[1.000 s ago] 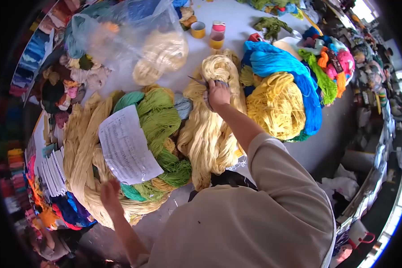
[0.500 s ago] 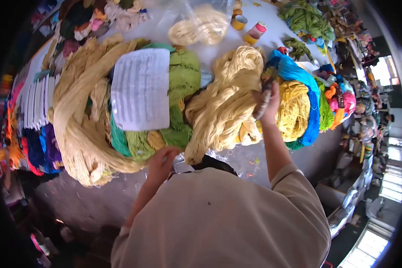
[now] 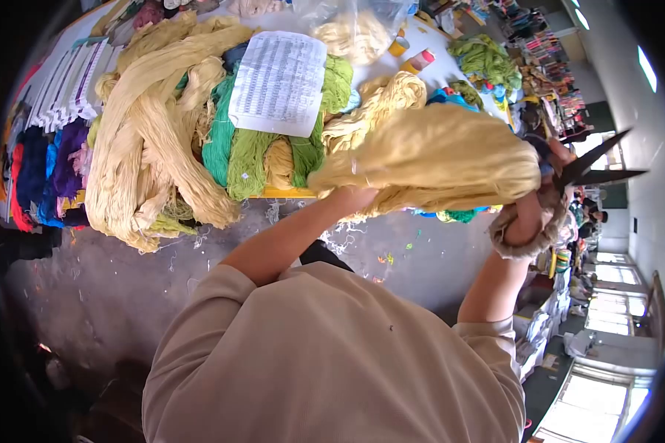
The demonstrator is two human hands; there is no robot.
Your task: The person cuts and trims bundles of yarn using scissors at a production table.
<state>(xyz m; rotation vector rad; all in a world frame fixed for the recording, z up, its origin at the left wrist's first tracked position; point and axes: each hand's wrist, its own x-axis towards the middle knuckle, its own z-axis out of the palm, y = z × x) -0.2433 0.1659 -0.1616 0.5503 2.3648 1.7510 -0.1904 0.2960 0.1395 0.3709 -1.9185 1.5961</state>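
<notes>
We recognise a yarn workshop by hanks (image 3: 137,140) heaped along a table (image 3: 284,193), scissors (image 3: 578,170), and thread scraps (image 3: 343,236) on the floor (image 3: 428,269).

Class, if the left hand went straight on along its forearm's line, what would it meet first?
Probably the pale yarn, which the left hand seems to touch, though depth is unclear.

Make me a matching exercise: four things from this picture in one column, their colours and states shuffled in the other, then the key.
1. Scissors
2. Printed sheet
3. Held skein
4. Plastic bag

A. White, lying on green yarn
B. Clear, see-through
C. Dark, blades spread apart
D. Cream, held out sideways

Pairs: 1-C, 2-A, 3-D, 4-B
</notes>
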